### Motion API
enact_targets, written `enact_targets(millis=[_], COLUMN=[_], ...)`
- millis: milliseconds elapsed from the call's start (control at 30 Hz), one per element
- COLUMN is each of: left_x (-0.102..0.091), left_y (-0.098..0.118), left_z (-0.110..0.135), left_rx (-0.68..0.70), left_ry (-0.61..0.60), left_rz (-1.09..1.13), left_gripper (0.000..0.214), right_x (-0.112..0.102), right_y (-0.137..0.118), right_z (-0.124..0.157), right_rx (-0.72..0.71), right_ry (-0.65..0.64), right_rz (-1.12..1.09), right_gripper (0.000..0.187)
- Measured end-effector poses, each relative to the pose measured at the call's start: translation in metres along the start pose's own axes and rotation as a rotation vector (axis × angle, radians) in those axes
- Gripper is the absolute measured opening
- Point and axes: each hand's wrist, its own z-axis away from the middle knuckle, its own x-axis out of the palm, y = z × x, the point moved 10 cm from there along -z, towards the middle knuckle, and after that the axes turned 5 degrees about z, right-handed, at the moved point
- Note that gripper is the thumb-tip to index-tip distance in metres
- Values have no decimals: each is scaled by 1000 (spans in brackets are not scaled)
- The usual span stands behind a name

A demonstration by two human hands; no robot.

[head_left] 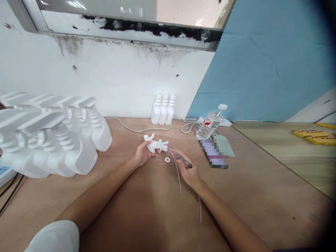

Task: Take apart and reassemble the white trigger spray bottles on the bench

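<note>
My left hand [141, 154] is closed around white trigger spray heads [163, 147], apparently two side by side, their triggers pointing up. A thin translucent tube [178, 176] runs from the right end of the spray heads down toward me. In my right hand [190, 175] is a dark, pen-like tool [183, 160], gripped between thumb and fingers close to the tube. Whether those fingers also touch the tube, I cannot tell. A second tube [200, 210] shows below my right wrist. Between my hands lies a small white ring washer [167, 159] on the table.
Several white spray bottles [78, 154] stand in rows at the left. Against the wall are smaller white bottles [163, 110] and a white cable [136, 131]. A clear water bottle [210, 124], a phone [212, 154] and a pale green item [224, 145] are at the right.
</note>
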Motion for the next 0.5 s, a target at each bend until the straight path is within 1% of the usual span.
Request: enact_targets(millis=[67,133,333,400,500], left_x=[-1,-4,-14,-14,-13], left_y=[0,0,-3,-3,-4], left_z=[1,1,0,0,1], left_rx=[-10,-18,-66,-78,-86], left_ry=[31,59,95,101,104], left_rz=[6,-5,-20,-26,-50], left_gripper=[34,36,33,32,32], right_x=[-1,-2,-6,-3,4], right_y=[-10,-18,-28,-28,-30], right_z=[0,1,3,3,2], right_rx=[-68,-106,-131,-138,-154], right_ry=[12,32,83,62,-2], right_rz=[0,-10,-24,-26,-39], right_gripper=[27,29,28,26,23])
